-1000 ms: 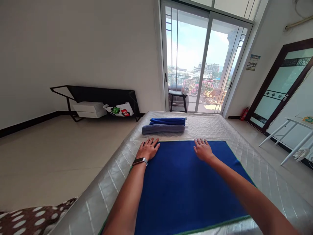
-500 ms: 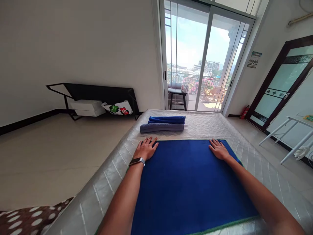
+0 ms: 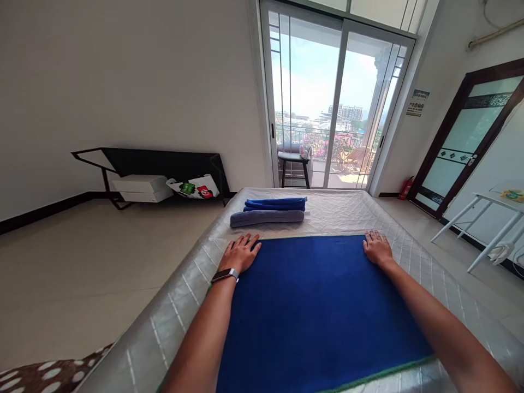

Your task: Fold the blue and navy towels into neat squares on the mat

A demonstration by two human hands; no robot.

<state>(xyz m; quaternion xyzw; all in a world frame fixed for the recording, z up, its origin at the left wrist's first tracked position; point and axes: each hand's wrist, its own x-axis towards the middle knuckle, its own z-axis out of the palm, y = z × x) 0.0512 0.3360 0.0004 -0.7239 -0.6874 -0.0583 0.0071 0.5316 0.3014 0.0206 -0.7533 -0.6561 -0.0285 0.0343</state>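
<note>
A blue towel [image 3: 319,305] with green edging lies spread flat on the mattress [image 3: 180,311]. My left hand [image 3: 240,253] rests on its far left corner, fingers stretched and slightly spread, with a watch on the wrist. On the far right corner lies my right hand [image 3: 377,248], palm down and fingers extended. Neither hand grips the cloth. Just beyond the towel are a rolled grey-purple towel [image 3: 267,218] and, behind it, folded bright blue towels [image 3: 275,204].
A black rack [image 3: 164,166] with a white box [image 3: 141,188] and a printed bag [image 3: 196,187] stands by the left wall. Sliding glass doors [image 3: 339,109] are behind the mattress. A white table [image 3: 491,202] stands at the right. Brown polka-dot fabric [image 3: 53,376] lies lower left.
My right hand has slid right along the towel's far edge to its corner. My left hand stays on the left corner. The view has shifted slightly.
</note>
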